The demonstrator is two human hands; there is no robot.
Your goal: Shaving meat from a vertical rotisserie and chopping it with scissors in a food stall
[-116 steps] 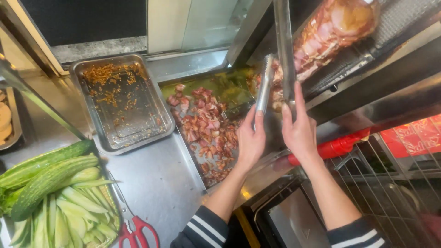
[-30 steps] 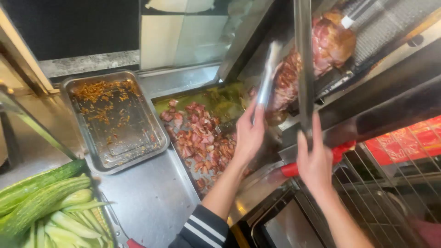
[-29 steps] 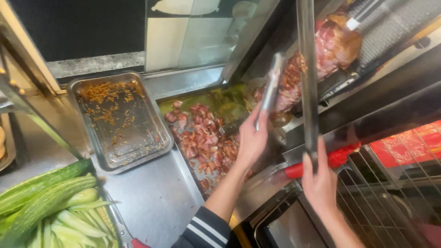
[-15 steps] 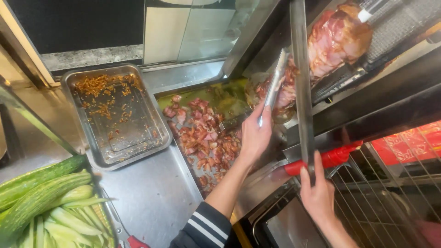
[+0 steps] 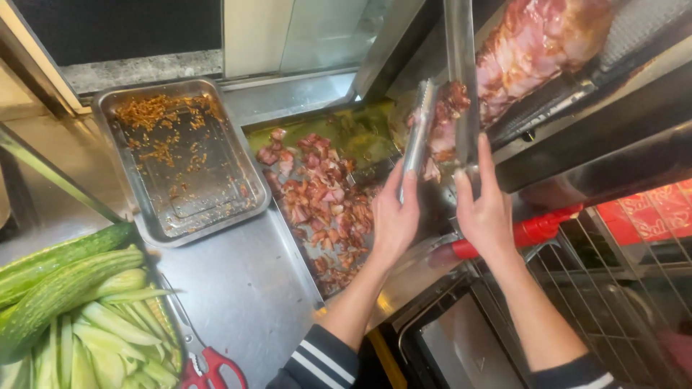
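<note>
My left hand [image 5: 395, 216] grips metal tongs [image 5: 417, 130] that point up toward the cut meat at the foot of a large rotating meat cone [image 5: 537, 47]. My right hand [image 5: 486, 209] reaches up to a long flat metal blade [image 5: 461, 65] standing against the meat, fingers extended along its lower end. Below the hands lies a steel catch tray [image 5: 360, 137] with several chopped meat pieces [image 5: 321, 202] in oily juice.
A steel pan [image 5: 180, 162] with browned crumbs sits to the left. Sliced green cucumbers [image 5: 72, 295] fill a container at lower left, red-handled scissors [image 5: 205, 360] beside them. A red tool handle [image 5: 530, 234] lies at right, a wire rack [image 5: 620, 288] below it.
My right hand dropped low and then rose back to the blade's lower end. The left hand kept the tongs raised near the meat, shifting slightly.
</note>
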